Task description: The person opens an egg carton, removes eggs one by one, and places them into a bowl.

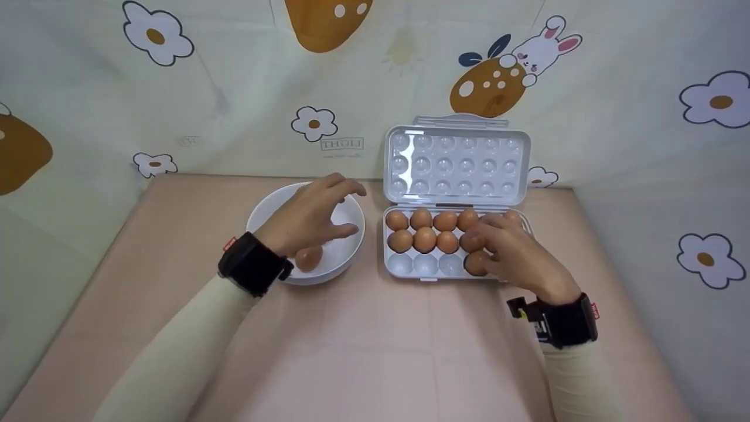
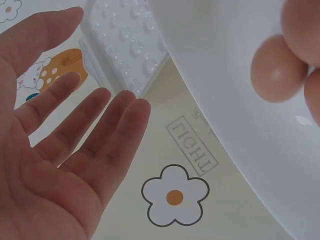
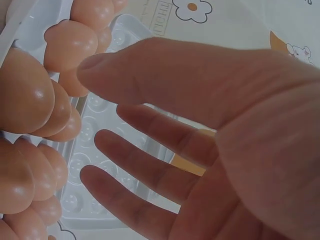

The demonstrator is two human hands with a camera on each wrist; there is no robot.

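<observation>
My left hand (image 1: 310, 214) hovers over a white bowl (image 1: 313, 278), fingers spread and nothing between them. Inside the bowl lies a brown egg (image 1: 309, 258); the left wrist view shows several eggs (image 2: 277, 68) grouped there. On the right, my right hand (image 1: 518, 252) is over an egg box (image 1: 426, 265) whose back and middle rows hold brown eggs. One front-row egg (image 1: 476, 264) sits right by its fingertips. In the right wrist view the fingers (image 3: 130, 205) are extended and apart, with the thumb overlapping the eggs. My hand hides part of the box's right side.
The box's clear-dimpled lid (image 1: 457, 170) stands raised at the back, close to a patterned cloth wall (image 1: 234, 88). Several front-row cups at the left hold no egg. A pinkish cloth (image 1: 375, 351) covers the table in front of bowl and box.
</observation>
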